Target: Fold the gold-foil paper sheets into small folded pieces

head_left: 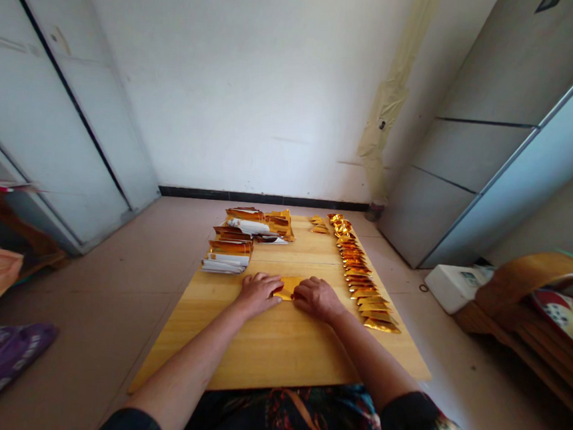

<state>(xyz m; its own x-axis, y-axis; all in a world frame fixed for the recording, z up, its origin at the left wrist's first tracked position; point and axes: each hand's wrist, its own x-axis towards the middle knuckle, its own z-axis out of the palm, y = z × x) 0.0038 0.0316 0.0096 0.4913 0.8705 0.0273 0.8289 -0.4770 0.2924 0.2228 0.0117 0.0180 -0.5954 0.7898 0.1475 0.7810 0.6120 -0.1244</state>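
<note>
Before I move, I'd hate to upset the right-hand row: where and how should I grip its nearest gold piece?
The nearest gold piece is probably best pinched at its pointed right tip, coming from the near right: that tip juts over the tabletop, while its far edge sits close to the next piece.

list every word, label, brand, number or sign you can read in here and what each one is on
No text can be read with certainty.
Purple plastic bag: pale lettering, too blurred and slanted to read.
White box: dark patch on it, too small to tell whether it carries print.
Grey refrigerator: dark badge near the top edge, any marking too small to read.
Central gold paper: no lettering visible.
</note>
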